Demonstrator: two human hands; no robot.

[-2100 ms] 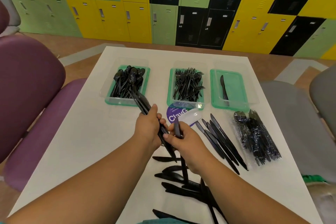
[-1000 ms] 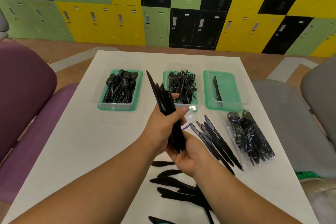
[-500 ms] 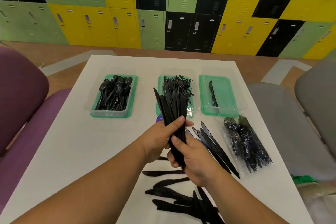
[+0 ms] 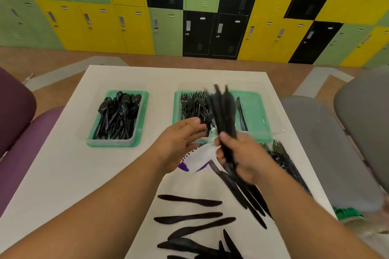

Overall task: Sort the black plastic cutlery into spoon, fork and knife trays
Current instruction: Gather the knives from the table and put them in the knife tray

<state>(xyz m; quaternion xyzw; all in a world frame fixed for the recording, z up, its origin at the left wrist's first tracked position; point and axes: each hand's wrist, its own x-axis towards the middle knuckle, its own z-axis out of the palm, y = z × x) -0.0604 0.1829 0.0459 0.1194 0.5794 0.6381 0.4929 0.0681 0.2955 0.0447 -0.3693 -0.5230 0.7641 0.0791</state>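
Left of the fork tray (image 4: 177, 111), well apart from it, the spoon tray (image 4: 117, 143) holds a heap of black spoons (image 4: 119, 115). The fork tray itself is crowded with forks (image 4: 193, 107). In front of it the left hand (image 4: 179, 143) has come off the bundle it helped clasp half a second ago; its fingers are now spread and relaxed, gripping nothing. Just right of it, the right hand (image 4: 242, 153) alone clenches the bundle of knives (image 4: 224, 115), which stands nearly upright, its blurred tips up in front of the gap between the fork tray and the knife tray (image 4: 255, 120). That tray, immediately right of the fork tray, holds one knife (image 4: 241, 114) so far. The handover to one hand suggests the bundle is headed there next. Nearer the person than the fork tray, loose knives (image 4: 189, 216) lie on the white table (image 4: 63, 170), and a wrapped cutlery pack (image 4: 282, 160) lies to the right, so much sorting remains.
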